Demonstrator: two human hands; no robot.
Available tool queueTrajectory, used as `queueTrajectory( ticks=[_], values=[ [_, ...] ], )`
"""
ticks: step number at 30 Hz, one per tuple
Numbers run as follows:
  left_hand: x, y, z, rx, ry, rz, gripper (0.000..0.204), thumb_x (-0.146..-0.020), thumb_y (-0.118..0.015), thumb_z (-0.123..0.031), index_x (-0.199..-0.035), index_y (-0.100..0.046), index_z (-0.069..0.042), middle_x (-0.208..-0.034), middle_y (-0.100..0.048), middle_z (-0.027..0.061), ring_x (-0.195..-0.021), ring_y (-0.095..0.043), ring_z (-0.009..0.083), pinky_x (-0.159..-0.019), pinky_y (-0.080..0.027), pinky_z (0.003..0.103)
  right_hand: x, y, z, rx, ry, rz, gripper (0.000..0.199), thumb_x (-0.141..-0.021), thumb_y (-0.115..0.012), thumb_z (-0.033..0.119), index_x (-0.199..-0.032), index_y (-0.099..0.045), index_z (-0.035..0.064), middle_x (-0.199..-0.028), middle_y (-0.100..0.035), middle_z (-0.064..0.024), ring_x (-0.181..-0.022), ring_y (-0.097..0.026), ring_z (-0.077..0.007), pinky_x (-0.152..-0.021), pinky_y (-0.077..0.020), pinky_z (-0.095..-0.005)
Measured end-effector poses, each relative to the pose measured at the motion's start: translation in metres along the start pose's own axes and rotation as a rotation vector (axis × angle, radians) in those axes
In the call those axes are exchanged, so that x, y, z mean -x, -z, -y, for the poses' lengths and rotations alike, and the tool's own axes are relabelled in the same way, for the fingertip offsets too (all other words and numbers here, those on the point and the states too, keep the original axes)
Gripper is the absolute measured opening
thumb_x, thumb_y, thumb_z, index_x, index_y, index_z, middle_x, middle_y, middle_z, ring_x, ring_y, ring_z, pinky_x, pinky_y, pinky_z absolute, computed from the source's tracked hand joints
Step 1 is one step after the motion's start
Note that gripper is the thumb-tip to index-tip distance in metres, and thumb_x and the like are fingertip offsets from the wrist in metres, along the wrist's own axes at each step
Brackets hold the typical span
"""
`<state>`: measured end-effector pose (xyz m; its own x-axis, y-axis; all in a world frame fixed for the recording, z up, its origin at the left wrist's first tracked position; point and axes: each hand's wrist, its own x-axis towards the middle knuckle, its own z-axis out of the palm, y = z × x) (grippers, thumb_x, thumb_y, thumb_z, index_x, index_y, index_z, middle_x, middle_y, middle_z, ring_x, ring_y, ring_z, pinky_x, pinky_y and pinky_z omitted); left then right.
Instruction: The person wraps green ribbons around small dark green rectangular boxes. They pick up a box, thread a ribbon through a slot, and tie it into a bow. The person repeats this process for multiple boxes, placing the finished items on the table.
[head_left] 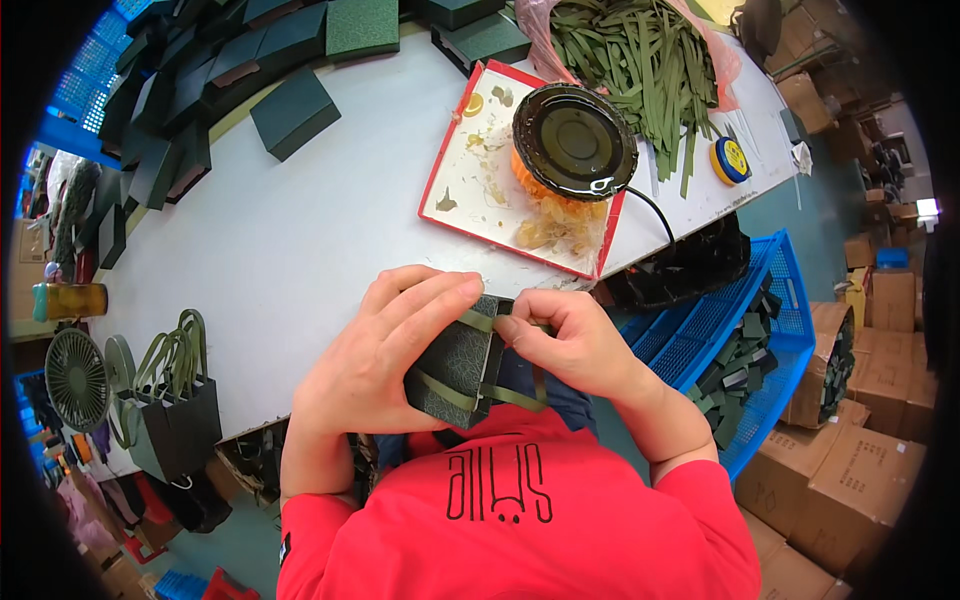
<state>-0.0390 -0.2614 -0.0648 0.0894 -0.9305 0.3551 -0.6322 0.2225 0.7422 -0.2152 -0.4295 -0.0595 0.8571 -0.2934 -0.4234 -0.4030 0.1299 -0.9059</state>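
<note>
The box looks paper-covered, its ribbon matt cloth, the pot glossy.

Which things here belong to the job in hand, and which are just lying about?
Likely part of the job:
dark green patterned box, in left hand, right hand at its edge
flat olive ribbons, in pink plastic bag

Likely just lying about:
dark green round fan
brown cardboard cartons

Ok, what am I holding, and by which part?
A dark green box: your left hand grips its left side. Your right hand is at the upper ribbon, by the box's right edge; its exact grip is unclear.
</note>
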Motion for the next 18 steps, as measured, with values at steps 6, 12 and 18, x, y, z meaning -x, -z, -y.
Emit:
queueTrajectory(
  ticks=[6, 12, 18],
  values=[
    [-0.001, -0.001, -0.006, -0.139, -0.008, 0.057, 0.089, -0.059, -0.087, -0.019, -0.140, -0.053, -0.007, -0.138, -0.058, 0.0127, -0.120, -0.053, 0.0370, -0.101, -0.045, 0.047, -0.004, -0.007, -0.012, 0.219, 0.181, -0.091, 0.028, -0.095, -0.066, 0.020, -0.078, -0.061, -0.0013, -0.065, -0.058, -0.0029, -0.061, -0.047, -0.0059, -0.054, -0.0402, -0.0293],
    [0.000, -0.003, -0.003, -0.138, -0.002, 0.014, 0.091, -0.057, -0.088, -0.017, -0.140, -0.052, -0.004, -0.137, -0.058, 0.0146, -0.119, -0.054, 0.0375, -0.100, -0.046, 0.046, -0.010, 0.000, -0.015, -0.036, 0.020, 0.075, 0.025, -0.102, -0.059, 0.024, -0.091, -0.066, 0.0029, -0.074, -0.066, 0.0001, -0.062, -0.050, -0.0051, -0.055, -0.0418, -0.0265],
    [0.002, 0.002, 0.000, -0.092, 0.039, -0.008, 0.092, -0.057, -0.088, -0.016, -0.141, -0.051, -0.004, -0.138, -0.057, 0.0143, -0.119, -0.054, 0.0373, -0.102, -0.045, 0.047, -0.001, 0.013, -0.015, -0.233, -0.031, 0.047, 0.036, -0.108, -0.049, 0.033, -0.116, -0.070, 0.0048, -0.089, -0.070, 0.0012, -0.069, -0.050, -0.0036, -0.060, -0.0401, -0.0212]
  ],
)
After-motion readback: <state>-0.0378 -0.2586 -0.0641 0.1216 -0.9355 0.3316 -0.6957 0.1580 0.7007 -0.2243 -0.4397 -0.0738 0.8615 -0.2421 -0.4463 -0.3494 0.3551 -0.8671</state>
